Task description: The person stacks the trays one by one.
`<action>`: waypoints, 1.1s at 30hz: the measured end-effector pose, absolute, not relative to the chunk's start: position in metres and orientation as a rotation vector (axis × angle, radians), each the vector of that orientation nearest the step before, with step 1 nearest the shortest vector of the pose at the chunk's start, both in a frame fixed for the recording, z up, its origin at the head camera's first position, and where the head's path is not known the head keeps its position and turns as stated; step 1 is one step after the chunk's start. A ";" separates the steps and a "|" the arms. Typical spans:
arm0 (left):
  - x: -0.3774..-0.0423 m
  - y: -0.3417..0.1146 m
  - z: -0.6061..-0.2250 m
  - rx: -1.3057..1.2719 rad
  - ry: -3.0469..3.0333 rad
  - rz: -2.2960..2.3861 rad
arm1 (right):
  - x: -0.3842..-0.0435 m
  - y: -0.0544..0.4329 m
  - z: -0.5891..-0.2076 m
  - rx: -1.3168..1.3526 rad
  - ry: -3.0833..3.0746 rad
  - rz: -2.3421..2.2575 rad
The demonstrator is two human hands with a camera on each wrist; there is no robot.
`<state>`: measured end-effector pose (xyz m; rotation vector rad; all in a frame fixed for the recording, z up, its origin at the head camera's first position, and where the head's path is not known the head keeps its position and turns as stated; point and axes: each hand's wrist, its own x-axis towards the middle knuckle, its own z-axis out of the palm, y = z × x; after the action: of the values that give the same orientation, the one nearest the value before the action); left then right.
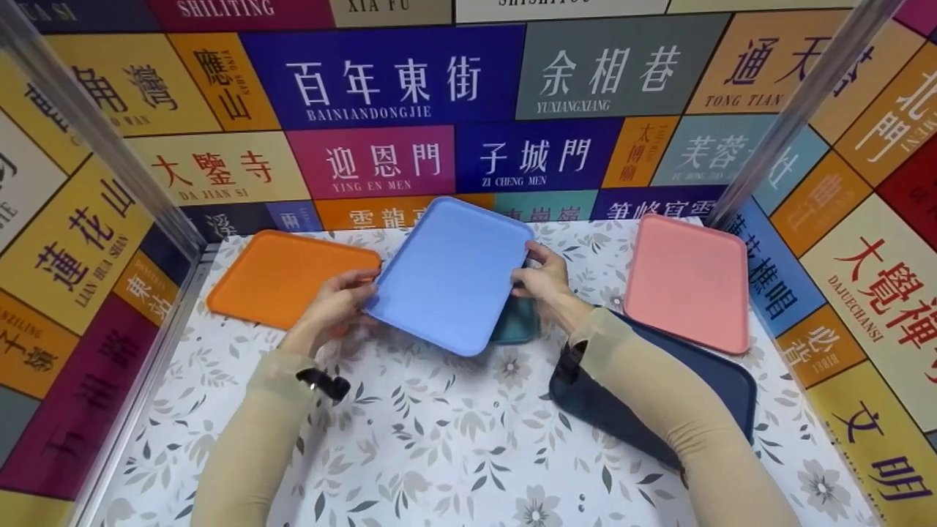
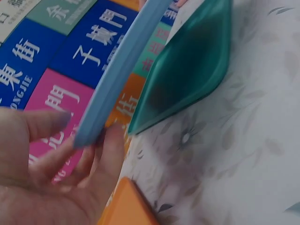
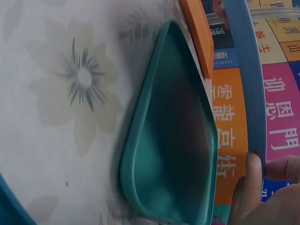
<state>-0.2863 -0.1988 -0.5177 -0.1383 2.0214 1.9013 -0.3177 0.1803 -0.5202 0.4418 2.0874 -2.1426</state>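
Head view shows a light blue rectangular tray with rounded corners and a low rim (image 1: 454,274) held up above the desk (image 1: 439,439), which is covered in a white cloth printed with grey flowers and leaves. The person's left hand (image 1: 333,304) grasps its left edge near the near corner, and the right hand (image 1: 545,282) grasps the opposite edge, with fingers and thumb on either side of the rim. In the two wrist views the blue tray is seen nearly edge-on, raised and slanting, clear of the cloth. Partly hidden beneath it in the head view is a teal green rectangular tray with rounded corners (image 1: 516,322), lying on the cloth with its hollow side up.

To the left, just beyond the left hand, lies an orange rounded rectangular tray (image 1: 293,274). On the right side are a pink rounded rectangular tray (image 1: 684,282) and, nearer the person, a dark navy rounded rectangular tray (image 1: 732,388), partly covered by the right forearm. The pink one's near end overlaps the navy one's far edge in view; whether they touch cannot be told. Both arms wear beige sleeves (image 1: 245,432). Behind stands a wall of coloured panels (image 1: 366,80) with Chinese characters.
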 end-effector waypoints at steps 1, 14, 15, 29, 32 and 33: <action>-0.289 -0.199 -0.516 -0.111 2.001 1.885 | -0.319 0.183 -0.520 0.431 2.093 -2.125; -0.324 -0.181 -0.501 0.085 2.126 1.613 | -0.342 0.205 -0.507 0.276 2.167 -1.941; -0.325 -0.179 -0.500 0.102 2.138 1.597 | -0.344 0.206 -0.507 0.260 2.166 -1.936; -0.319 -0.165 -0.512 0.142 2.137 1.602 | -0.355 0.219 -0.504 0.189 2.205 -1.838; -0.318 -0.163 -0.515 0.138 2.141 1.643 | -0.353 0.220 -0.505 0.159 2.187 -1.832; -0.317 -0.162 -0.516 0.134 2.138 1.662 | -0.353 0.220 -0.505 0.150 2.182 -1.827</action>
<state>-0.3170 -0.1624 -0.5158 0.1345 2.1385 1.6622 -0.3526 0.2198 -0.5054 0.1501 2.1824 -1.8272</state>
